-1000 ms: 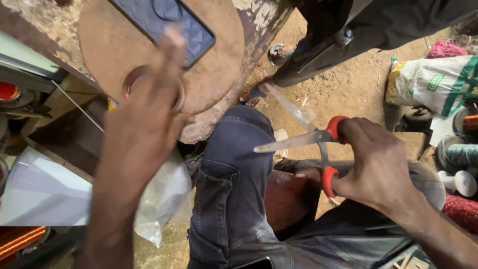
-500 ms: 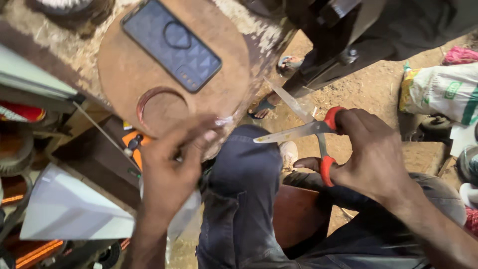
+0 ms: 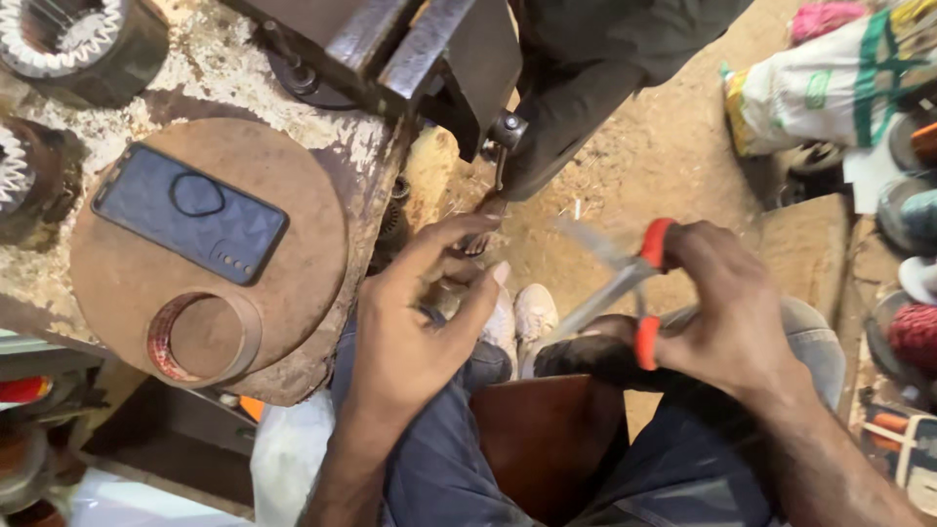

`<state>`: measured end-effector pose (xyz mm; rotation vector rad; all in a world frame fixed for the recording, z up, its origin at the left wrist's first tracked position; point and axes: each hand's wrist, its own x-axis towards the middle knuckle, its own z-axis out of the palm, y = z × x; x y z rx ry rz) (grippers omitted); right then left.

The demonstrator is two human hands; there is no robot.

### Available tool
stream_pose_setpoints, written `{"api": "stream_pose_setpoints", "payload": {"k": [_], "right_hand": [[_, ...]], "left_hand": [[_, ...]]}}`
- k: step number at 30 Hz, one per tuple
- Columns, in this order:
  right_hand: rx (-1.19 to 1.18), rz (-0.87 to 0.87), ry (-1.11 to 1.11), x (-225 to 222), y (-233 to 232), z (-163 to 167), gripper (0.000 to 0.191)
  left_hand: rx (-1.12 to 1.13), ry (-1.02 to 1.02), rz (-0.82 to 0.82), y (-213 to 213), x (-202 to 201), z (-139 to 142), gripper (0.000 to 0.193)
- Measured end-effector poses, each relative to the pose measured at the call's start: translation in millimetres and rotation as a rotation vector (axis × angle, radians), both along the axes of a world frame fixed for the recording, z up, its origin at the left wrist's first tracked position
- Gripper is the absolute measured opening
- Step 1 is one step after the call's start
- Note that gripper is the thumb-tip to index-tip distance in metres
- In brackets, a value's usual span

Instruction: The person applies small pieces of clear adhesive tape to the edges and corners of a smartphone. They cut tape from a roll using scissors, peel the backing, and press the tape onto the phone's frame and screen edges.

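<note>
Right hand (image 3: 727, 317) grips red-handled scissors (image 3: 625, 288), fingers through the loops, blades open and pointing left over the knees. Left hand (image 3: 425, 312) hovers empty beside the blade tips, fingers loosely spread. Phone (image 3: 190, 212) and wire ring (image 3: 205, 339) lie on the round plate (image 3: 303, 234) on the desk.
</note>
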<state>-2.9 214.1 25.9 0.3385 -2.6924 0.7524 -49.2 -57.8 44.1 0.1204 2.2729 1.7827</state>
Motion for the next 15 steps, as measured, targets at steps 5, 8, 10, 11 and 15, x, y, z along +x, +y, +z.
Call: {"api": "stream_pose_setpoints", "payload": {"k": [5, 8, 10, 11, 15], "right_hand": [[-0.187, -0.158, -0.204, 6, 73, -19, 0.073], [-0.226, -0.159, -0.202, 7, 96, -24, 0.067], [-0.284, -0.113, -0.197, 9, 104, -23, 0.063], [-0.269, -0.116, -0.221, 8, 106, -23, 0.067], [-0.262, -0.095, -0.246, 7, 112, -18, 0.075]], "left_hand": [[0.532, 0.157, -0.156, 74, -7, -19, 0.048], [0.571, 0.079, -0.179, 102, 1, -26, 0.049], [0.523, 0.021, -0.174, 117, 5, -28, 0.045], [0.495, 0.022, -0.170, 123, 4, -29, 0.041], [0.518, -0.090, -0.131, 132, 0, -29, 0.028]]}}
